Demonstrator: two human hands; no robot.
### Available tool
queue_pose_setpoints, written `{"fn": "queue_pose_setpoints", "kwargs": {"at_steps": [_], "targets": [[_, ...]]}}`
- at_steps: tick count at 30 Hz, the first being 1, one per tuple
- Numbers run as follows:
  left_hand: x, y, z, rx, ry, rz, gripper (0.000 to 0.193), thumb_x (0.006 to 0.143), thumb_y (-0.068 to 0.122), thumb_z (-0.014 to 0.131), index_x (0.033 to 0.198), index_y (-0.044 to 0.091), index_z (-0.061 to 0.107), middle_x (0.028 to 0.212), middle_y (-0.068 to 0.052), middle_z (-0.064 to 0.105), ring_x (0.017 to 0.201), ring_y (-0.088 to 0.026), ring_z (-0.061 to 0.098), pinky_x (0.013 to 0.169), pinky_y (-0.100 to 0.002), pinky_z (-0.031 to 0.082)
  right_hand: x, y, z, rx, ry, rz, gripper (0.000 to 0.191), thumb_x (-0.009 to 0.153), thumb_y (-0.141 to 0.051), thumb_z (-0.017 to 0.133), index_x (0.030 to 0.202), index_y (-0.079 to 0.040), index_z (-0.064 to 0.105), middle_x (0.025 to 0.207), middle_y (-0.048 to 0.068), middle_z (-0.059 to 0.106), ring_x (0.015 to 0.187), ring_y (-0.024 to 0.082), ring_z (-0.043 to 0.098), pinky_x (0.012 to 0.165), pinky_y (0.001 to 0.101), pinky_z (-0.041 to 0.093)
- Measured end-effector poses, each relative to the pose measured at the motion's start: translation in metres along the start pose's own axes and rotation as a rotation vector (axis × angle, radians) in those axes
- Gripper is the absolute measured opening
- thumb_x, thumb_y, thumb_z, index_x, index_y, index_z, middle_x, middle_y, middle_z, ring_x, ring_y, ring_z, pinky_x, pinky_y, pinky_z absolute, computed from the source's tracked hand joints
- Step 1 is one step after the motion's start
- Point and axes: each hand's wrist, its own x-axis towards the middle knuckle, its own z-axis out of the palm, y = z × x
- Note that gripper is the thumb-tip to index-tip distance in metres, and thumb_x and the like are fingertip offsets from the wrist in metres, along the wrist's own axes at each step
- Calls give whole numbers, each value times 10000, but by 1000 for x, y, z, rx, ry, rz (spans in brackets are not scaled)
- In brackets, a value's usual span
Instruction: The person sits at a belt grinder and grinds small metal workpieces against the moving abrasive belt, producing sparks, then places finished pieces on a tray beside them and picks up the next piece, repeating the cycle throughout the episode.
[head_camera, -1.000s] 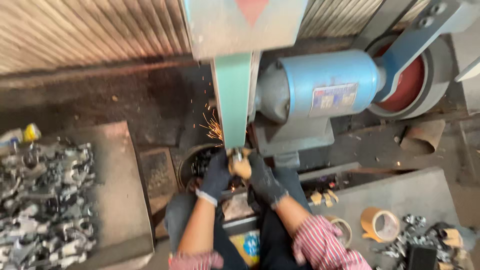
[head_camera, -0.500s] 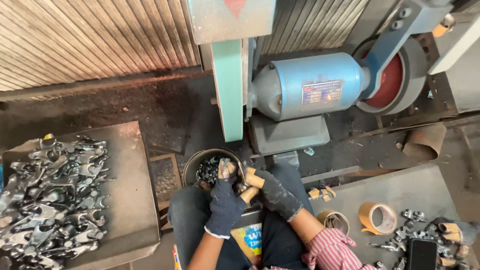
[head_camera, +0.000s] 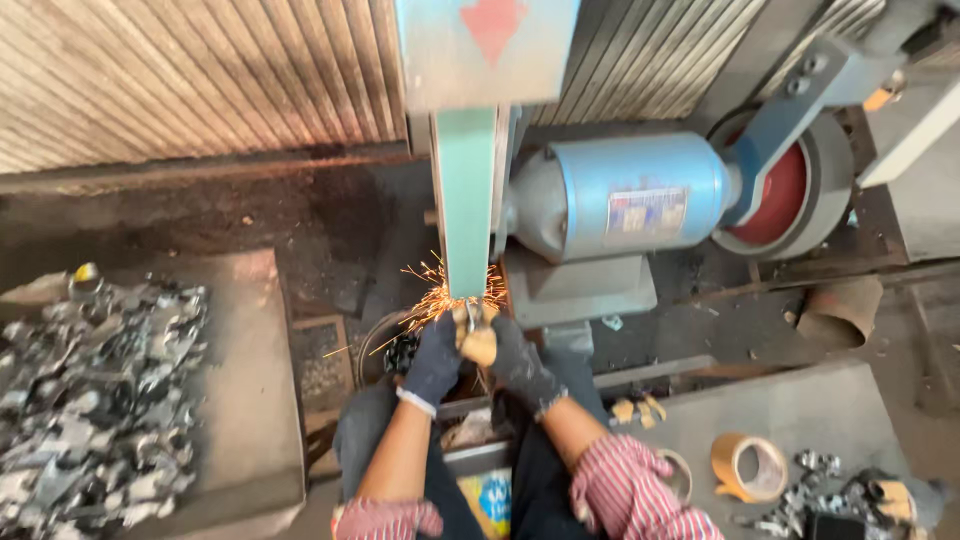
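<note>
Both hands wear dark knit gloves with tan, worn fingertips. The left hand (head_camera: 437, 358) and right hand (head_camera: 515, 362) meet at a small metal part (head_camera: 472, 318), fingers clamped on it from either side, and hold it against the lower end of a flat green belt (head_camera: 467, 210) that runs vertically. Orange sparks (head_camera: 435, 295) fan out leftward from the contact point. The part is too small and too hidden by the gloves to tell its shape.

Right of the belt sits a smooth blue cylindrical motor (head_camera: 625, 195), and past it a red disc (head_camera: 785, 195) in a grey housing. Below the hands a round dark bucket (head_camera: 395, 350) holds dull metal pieces. To the left, a grey table (head_camera: 250, 400) carries a jumbled heap of shiny, angular metal parts (head_camera: 90, 390). To the right, another table (head_camera: 800, 410) bears a roll of tan tape (head_camera: 748, 467). Corrugated sheet (head_camera: 180, 80) forms the wall behind. Striped red-and-white sleeves (head_camera: 625, 490) cover the arms.
</note>
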Motion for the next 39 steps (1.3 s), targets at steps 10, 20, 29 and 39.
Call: {"fn": "queue_pose_setpoints", "kwargs": {"at_steps": [10,20,29,39], "targets": [[24,-6,-13,724,-122,304,355,832,18,703,1182,31,644,1030,-89,729,907,-160,700,787,-303,570,0,21,-20,59,10,192,406,808,-57,748,1198,-136,667,876,-12,670,713,60,524,640,269,450],[-1,-9,-12,82,-2,-29,389,1007,305,611,1141,-43,720,990,-149,753,849,-240,702,708,-375,533,6,17,-6,177,83,154,330,971,-155,675,1211,66,625,1058,122,663,894,155,664,815,295,547],[-30,-4,-4,900,-312,544,522,954,182,689,1390,-49,519,1334,-166,635,1237,-239,575,1030,-363,435,-33,-23,-13,234,170,417,269,973,-202,691,1116,19,634,891,59,680,748,163,655,625,327,533],[-7,-7,6,886,490,475,307,929,290,681,1082,33,751,965,-152,791,872,-268,770,790,-365,576,24,-3,8,-709,379,212,335,945,-286,674,1109,-8,760,869,95,772,732,148,676,652,295,526]]}}
